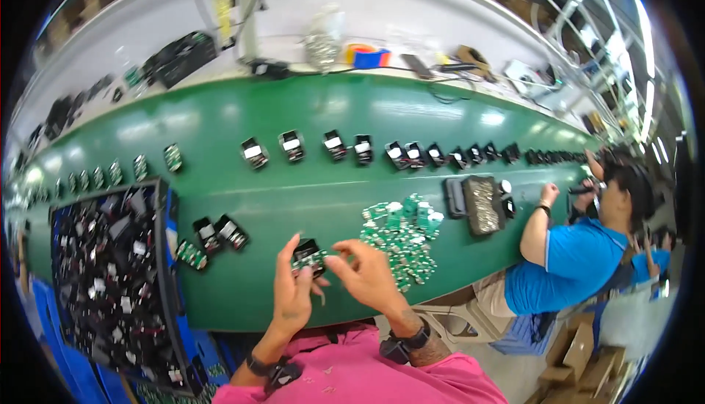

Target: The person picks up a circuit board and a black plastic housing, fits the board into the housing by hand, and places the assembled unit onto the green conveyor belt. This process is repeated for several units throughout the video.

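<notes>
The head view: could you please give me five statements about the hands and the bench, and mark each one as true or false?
1. The left hand holds a black housing. True.
2. The right hand lies flat on the green bench. False: it is raised, with its fingers bent close to the housing.
3. The pile of green circuit boards is on the left of both hands. False: it is on their right.
4. The co-worker on the right wears a blue top. True.
5. The large tray on the left holds only green boards. False: it holds mostly black parts.
</notes>
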Motion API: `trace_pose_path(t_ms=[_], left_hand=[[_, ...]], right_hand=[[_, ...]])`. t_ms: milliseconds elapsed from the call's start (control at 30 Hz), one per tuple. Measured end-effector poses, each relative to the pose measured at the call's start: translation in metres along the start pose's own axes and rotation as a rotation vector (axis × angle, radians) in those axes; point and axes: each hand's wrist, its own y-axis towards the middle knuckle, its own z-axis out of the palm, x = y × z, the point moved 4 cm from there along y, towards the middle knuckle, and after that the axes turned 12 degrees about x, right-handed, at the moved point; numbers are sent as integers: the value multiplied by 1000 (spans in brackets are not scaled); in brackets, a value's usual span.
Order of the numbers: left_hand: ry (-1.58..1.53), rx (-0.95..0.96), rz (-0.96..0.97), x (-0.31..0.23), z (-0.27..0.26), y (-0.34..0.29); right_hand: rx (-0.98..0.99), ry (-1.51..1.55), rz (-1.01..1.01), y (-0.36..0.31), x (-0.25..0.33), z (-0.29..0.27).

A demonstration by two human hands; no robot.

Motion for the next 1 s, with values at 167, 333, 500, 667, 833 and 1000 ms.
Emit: trace_pose_path(t_ms=[167, 333, 500, 667, 833, 1000], left_hand=[[-100, 140, -65, -14, 8, 5], [-114, 119, -66, -7, 5, 6], [-34, 79, 76, 8, 4, 11], [37, 87, 35, 19, -4, 8], [65, 103, 135, 25, -5, 7], [206, 54, 200, 20, -5, 13]], right_hand=[[125, 229, 22, -3, -13, 6], [-41, 248, -66, -13, -3, 8], [-25, 358, -299, -15, -5, 18], [62, 626, -146, -11, -22, 23], [103, 805, 56, -5, -33, 19], [287, 497, 9, -6, -21, 11]])
